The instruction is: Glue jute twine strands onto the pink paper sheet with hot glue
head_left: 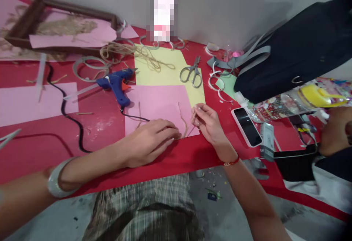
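Twine pieces [183,120] lie on a pink sheet [162,98] at the middle of the red table [107,175], one toward its left side, one toward its right. At the far left, a brown frame [77,6] surrounds pink paper and tangled fibre, with another pink sheet nearer the person. A black cord [79,131] winds rightward past a blue glue gun [117,83], which lies on its side, partly over the central sheet's left edge. Behind it is a loose bundle of twine [132,53], reaching onto yellow paper [165,63]. The left hand [154,142] rests palm down across the central sheet's near edge, fingers slightly bent, fingertips beside the right-hand piece's lower end; its thumb is hidden, so I cannot tell whether it grips anything. Grey scissors [192,74] lie partly open beyond the sheet. The right hand [207,123], apart from the left, has thumb and fingertips pinched together at the right edge; what they hold is unclear. Farther right are a phone [248,127], a clear bottle [280,105] and a dark bag [294,50].
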`<state>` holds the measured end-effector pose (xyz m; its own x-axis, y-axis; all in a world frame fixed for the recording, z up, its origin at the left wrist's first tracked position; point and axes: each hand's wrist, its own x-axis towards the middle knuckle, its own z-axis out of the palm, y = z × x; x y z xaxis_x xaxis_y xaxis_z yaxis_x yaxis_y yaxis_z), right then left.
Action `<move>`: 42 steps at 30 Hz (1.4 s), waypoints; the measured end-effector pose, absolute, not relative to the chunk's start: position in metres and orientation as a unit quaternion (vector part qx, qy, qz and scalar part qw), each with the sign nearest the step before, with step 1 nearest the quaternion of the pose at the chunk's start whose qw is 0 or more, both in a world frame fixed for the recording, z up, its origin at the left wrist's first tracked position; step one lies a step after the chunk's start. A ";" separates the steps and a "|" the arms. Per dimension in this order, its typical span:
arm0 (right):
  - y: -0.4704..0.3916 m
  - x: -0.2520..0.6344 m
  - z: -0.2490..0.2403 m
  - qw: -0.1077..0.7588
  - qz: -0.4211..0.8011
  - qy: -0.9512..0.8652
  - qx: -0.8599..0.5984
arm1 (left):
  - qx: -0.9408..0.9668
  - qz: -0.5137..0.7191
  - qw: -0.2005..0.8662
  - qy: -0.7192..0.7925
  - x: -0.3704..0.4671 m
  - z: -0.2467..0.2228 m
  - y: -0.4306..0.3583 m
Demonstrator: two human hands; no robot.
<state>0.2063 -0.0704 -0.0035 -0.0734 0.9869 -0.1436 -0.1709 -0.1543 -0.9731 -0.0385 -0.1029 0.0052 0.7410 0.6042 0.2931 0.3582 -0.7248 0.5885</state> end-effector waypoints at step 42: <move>-0.084 0.210 -0.004 0.450 0.579 -0.504 -0.457 | 0.802 0.293 0.338 0.394 -0.003 0.015 -0.099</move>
